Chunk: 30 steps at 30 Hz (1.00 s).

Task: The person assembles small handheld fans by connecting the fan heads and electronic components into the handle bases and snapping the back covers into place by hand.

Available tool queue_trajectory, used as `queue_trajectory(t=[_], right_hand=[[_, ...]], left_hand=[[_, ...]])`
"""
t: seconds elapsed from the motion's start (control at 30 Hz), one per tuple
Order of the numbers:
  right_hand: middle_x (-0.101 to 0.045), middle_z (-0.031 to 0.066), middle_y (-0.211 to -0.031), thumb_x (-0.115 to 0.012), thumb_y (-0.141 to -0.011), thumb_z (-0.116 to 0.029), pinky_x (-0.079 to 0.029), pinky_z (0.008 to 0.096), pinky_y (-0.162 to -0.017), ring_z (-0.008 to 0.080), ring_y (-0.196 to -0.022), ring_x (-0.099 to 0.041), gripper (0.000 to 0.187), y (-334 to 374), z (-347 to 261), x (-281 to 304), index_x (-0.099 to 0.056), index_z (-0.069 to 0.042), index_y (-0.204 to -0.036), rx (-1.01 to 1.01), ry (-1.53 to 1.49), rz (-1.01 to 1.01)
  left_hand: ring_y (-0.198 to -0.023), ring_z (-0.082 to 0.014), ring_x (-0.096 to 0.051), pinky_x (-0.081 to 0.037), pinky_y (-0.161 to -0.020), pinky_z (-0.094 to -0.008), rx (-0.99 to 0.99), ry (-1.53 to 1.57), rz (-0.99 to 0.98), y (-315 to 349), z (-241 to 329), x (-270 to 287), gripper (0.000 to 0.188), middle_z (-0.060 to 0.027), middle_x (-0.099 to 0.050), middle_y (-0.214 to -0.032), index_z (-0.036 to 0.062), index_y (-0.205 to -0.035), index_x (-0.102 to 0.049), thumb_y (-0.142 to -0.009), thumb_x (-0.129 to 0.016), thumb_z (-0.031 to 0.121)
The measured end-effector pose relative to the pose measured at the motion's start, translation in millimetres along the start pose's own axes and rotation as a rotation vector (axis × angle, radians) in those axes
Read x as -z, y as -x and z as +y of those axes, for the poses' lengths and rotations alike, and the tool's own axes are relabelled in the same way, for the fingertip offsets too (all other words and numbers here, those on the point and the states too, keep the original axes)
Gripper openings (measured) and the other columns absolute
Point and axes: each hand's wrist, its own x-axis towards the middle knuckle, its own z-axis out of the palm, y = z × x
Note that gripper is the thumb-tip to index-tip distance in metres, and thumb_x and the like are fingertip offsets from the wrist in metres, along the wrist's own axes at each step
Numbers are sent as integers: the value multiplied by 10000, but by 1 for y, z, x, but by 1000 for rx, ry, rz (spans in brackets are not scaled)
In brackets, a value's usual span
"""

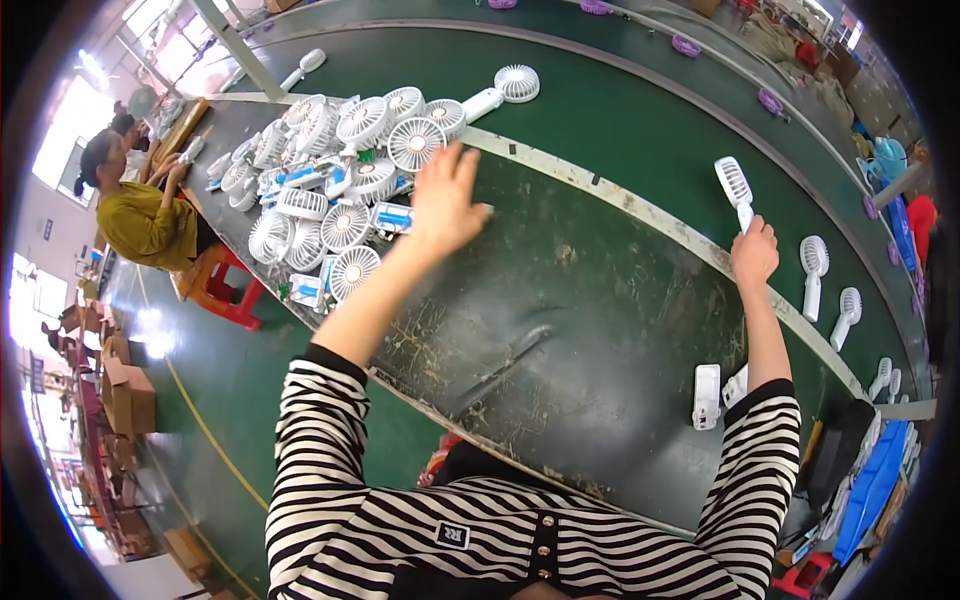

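My right hand (755,256) is closed round the handle of a white handheld fan (733,182), whose round head points away from me over the green conveyor belt. My left hand (447,203) is open, fingers apart, in front of the right edge of a heap of white fans (345,226); whether it touches them I cannot tell. Blue parts and bits of green show among the heap. Near my right forearm, a white plastic casing (706,397) lies on the dark worktable (590,330), with a second white piece (735,386) partly hidden by my sleeve.
Beyond the table's pale edge strip runs the green belt (620,120), carrying more fans, among them one fan (517,84) at the far side and another fan (814,262) at the right. A person (150,215) sits at the left. Blue material (872,490) stands at the lower right.
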Motion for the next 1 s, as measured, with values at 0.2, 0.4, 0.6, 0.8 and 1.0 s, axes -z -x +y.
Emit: queue_trajectory(t=[0.2,0.4,0.6,0.8,1.0], right_hand=[[-498,125,-945,-608,-682,-184,-450,444,-673,295,-871,-526,353,10,-22,11,-517,-28,-985,36,14,-76],[-459,191,-1142,-629,-694,-160,-391,444,-831,350,-1032,-459,495,71,-73,92,-476,11,-1132,244,-439,-91],[-515,194,-1042,-641,-703,-129,-450,369,-800,335,-928,-537,456,143,-122,172,-493,57,-1093,187,-1031,-425],[-514,133,-1094,-636,-783,-136,-465,296,-783,202,-971,-547,537,169,-156,181,-407,16,-1245,-173,-1539,-837],[-451,117,-1195,-645,-769,-193,-416,307,-874,186,-1038,-502,687,185,-157,174,-289,-5,-1326,-359,-2052,-718]], left_hand=[[-1304,-368,-197,-157,-1032,-545,-65,-589,-328,-49,-75,1,833,-206,-249,-1385,118,-1336,-308,-609,-708,192],[-1150,-353,-391,-370,-925,-467,-122,-447,-290,-60,-85,-6,777,-188,-396,-1225,125,-1257,-399,-528,-662,63],[-1124,-373,-394,-383,-898,-441,-236,25,-8,-2,-24,38,745,-197,-377,-1222,130,-1231,-436,-520,-646,66],[-1131,-381,-397,-349,-933,-446,-409,312,51,56,45,45,716,-195,-390,-1235,102,-1216,-463,-531,-668,77],[-1106,-383,-430,-370,-916,-451,-462,632,39,96,112,22,690,-194,-424,-1214,109,-1195,-488,-539,-703,107]])
